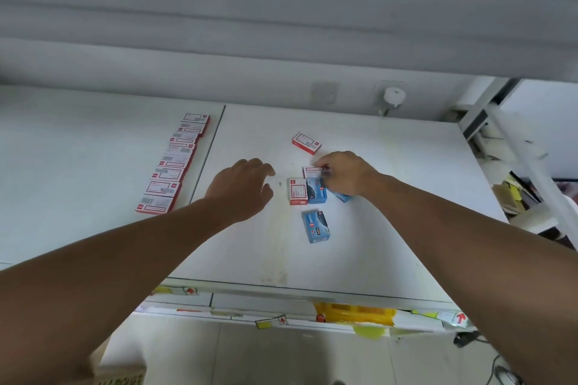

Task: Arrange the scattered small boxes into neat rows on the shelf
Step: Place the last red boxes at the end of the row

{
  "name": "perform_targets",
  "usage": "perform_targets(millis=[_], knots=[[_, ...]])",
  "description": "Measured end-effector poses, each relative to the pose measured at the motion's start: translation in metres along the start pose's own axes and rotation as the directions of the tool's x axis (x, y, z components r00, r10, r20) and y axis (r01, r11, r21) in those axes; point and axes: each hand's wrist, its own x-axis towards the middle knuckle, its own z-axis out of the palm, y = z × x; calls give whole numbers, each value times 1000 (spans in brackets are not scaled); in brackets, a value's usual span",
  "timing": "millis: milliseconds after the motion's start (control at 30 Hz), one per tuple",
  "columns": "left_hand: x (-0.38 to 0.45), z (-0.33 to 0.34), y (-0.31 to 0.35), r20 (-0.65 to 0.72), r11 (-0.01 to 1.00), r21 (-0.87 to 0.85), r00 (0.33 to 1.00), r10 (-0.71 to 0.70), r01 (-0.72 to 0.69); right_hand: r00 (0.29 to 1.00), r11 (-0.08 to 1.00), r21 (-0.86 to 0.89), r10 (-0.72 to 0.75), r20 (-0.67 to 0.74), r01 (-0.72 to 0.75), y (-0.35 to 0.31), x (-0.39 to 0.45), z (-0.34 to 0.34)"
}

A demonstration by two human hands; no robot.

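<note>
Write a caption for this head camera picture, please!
Right hand grips a small red-and-white cardboard box; left hand hovers open above the white shelf.

Blue box point(342, 197) mostly hidden under the right hand point(345, 173), print on red-and-white boxes point(173, 162) too blurred to read, both forearms cut off at the picture's edges

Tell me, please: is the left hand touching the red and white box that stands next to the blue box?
Apart. The head view shows bare white shelf between the left hand and the red and white box.
</note>
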Motion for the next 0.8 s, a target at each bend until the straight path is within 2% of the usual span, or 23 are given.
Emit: perform_targets(millis=[267, 567, 800], knots=[[18, 2, 9, 4, 1000, -5, 1000, 8, -8, 992, 998, -51, 20, -121, -27, 0, -6, 11], [65, 6, 13, 68, 999, 47, 998, 14, -17, 974, 999, -27, 16, -225, -22, 9, -10, 17], [131, 13, 15, 109, 988, 73, 986, 127, -135, 965, 999, 17, 43, -260, -40, 21, -25, 4]])
